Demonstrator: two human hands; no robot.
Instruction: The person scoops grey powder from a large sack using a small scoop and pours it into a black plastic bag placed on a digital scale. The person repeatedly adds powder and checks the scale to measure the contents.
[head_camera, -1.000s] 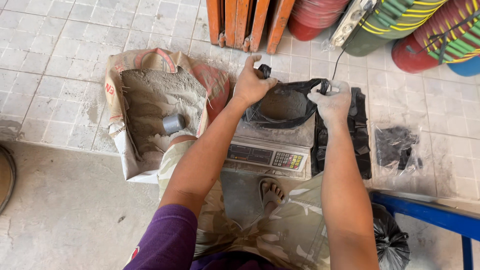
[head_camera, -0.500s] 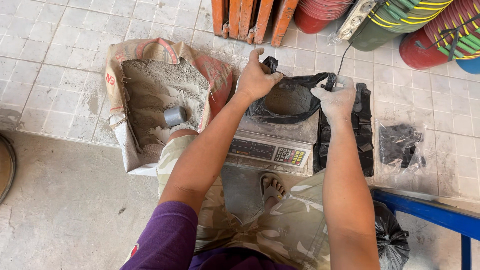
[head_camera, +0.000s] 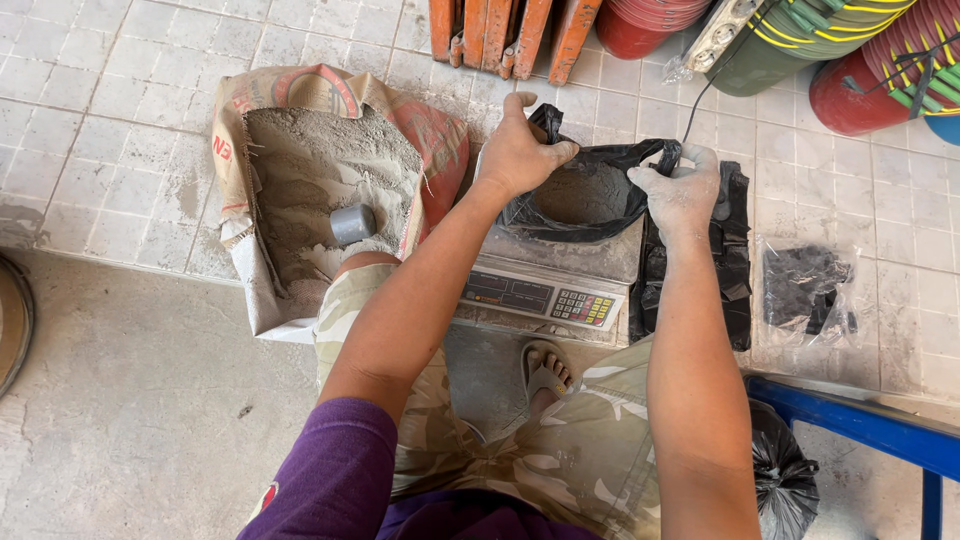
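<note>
A black plastic bag (head_camera: 585, 200) with grey powder inside sits open on a digital weighing scale (head_camera: 545, 285). My left hand (head_camera: 520, 150) grips the bag's left rim. My right hand (head_camera: 680, 190), dusted grey, grips the right rim. To the left lies a torn-open paper sack (head_camera: 250, 200) full of grey powder (head_camera: 310, 170), with a small grey cup scoop (head_camera: 352, 224) half buried in it.
A pile of flat black bags (head_camera: 735, 300) lies right of the scale, and a clear packet of black bags (head_camera: 805, 290) beyond it. Orange boards (head_camera: 500, 30) and coloured tubs (head_camera: 860, 70) stand at the back. A blue frame (head_camera: 860, 425) and a tied black bag (head_camera: 785, 475) sit lower right.
Both hands stay on the bag's rim and have spread it slightly wider. The view has shifted a little.
</note>
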